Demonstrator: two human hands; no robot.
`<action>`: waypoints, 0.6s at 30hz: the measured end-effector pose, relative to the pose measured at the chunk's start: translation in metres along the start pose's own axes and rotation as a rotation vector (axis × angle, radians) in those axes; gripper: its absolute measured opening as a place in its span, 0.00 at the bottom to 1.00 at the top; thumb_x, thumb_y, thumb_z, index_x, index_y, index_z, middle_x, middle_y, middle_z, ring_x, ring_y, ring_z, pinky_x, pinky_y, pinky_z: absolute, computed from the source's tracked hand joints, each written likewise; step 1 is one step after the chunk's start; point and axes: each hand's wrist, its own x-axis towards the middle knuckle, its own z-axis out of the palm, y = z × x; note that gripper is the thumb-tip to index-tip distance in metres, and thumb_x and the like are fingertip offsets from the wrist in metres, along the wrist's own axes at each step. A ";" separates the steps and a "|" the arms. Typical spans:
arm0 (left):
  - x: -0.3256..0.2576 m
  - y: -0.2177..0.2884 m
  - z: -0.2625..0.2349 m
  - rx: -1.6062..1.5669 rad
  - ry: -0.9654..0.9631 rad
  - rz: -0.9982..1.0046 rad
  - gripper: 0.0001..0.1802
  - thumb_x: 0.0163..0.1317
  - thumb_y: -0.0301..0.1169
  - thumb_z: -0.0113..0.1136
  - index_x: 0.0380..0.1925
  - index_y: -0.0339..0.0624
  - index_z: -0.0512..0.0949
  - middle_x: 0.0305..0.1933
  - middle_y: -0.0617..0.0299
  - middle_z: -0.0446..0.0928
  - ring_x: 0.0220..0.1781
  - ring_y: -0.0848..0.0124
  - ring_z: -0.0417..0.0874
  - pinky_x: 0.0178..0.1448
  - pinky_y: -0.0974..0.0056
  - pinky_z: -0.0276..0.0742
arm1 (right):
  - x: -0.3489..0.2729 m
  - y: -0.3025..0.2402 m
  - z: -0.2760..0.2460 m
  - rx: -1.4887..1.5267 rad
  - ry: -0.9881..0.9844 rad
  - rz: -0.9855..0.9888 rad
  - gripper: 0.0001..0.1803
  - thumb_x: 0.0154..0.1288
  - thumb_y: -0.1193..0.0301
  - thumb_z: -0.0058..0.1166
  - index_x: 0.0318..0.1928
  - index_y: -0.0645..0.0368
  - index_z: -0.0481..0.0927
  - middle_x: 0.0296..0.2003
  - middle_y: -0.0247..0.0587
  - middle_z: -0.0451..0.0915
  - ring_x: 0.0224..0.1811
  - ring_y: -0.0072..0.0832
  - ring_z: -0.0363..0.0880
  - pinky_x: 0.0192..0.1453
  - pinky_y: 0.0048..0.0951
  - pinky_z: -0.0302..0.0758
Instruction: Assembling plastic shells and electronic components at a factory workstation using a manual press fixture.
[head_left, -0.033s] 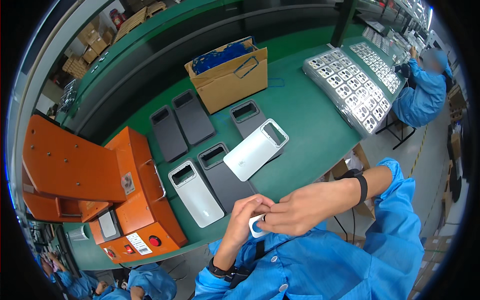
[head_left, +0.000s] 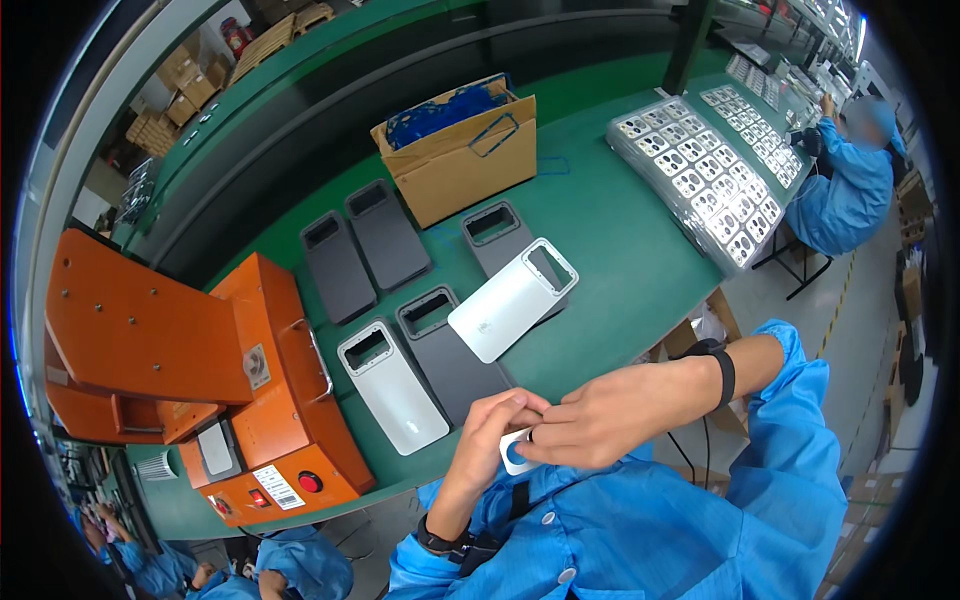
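Observation:
In front of my chest, both hands meet on a small white panel (head_left: 513, 453) with rounded corners and a round blue-looking area. My left hand (head_left: 482, 432) is closed at its left edge, the thumb and fingertips pinched together. From the right, my right hand (head_left: 595, 415) comes over it with curled fingers, hiding much of the panel. Nearest on the bench lies a pale silver cover (head_left: 400, 400) with a rectangular opening at one end. Another pale silver cover (head_left: 508, 308) rests tilted across dark grey covers, one of them the grey cover (head_left: 465, 375).
An orange press machine (head_left: 300, 400) with a red button stands at left. Behind the covers is a cardboard box (head_left: 465, 175) of blue frames. More dark grey covers (head_left: 335, 270) lie near it. A tray of white panels (head_left: 700, 180) sits at right, near a seated co-worker (head_left: 850, 190).

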 end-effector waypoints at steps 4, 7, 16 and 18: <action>0.008 0.017 0.003 0.176 -0.074 -0.067 0.24 0.75 0.39 0.38 0.43 0.28 0.78 0.28 0.55 0.82 0.32 0.75 0.81 0.39 0.73 0.73 | -0.009 0.001 -0.002 0.034 -0.008 0.033 0.09 0.59 0.75 0.52 0.38 0.66 0.70 0.29 0.42 0.72 0.27 0.33 0.81 0.25 0.29 0.76; 0.019 0.026 0.010 0.274 -0.127 -0.115 0.26 0.77 0.41 0.37 0.43 0.28 0.78 0.25 0.57 0.82 0.29 0.76 0.81 0.36 0.72 0.73 | -0.018 0.006 -0.004 0.031 -0.024 0.027 0.17 0.65 0.72 0.51 0.53 0.64 0.74 0.29 0.34 0.71 0.25 0.22 0.77 0.28 0.22 0.74; 0.050 0.061 0.035 1.332 0.318 0.340 0.19 0.62 0.38 0.62 0.47 0.36 0.78 0.39 0.50 0.80 0.41 0.64 0.80 0.46 0.63 0.75 | -0.063 0.009 0.026 0.435 0.550 0.356 0.25 0.52 0.62 0.72 0.48 0.61 0.81 0.33 0.36 0.78 0.27 0.27 0.78 0.28 0.24 0.76; 0.063 0.054 0.028 1.731 0.464 0.607 0.32 0.46 0.36 0.73 0.52 0.37 0.75 0.59 0.45 0.71 0.61 0.48 0.70 0.63 0.51 0.67 | -0.078 0.009 0.045 0.521 0.646 0.411 0.26 0.51 0.64 0.73 0.48 0.62 0.81 0.32 0.37 0.78 0.28 0.26 0.78 0.30 0.24 0.77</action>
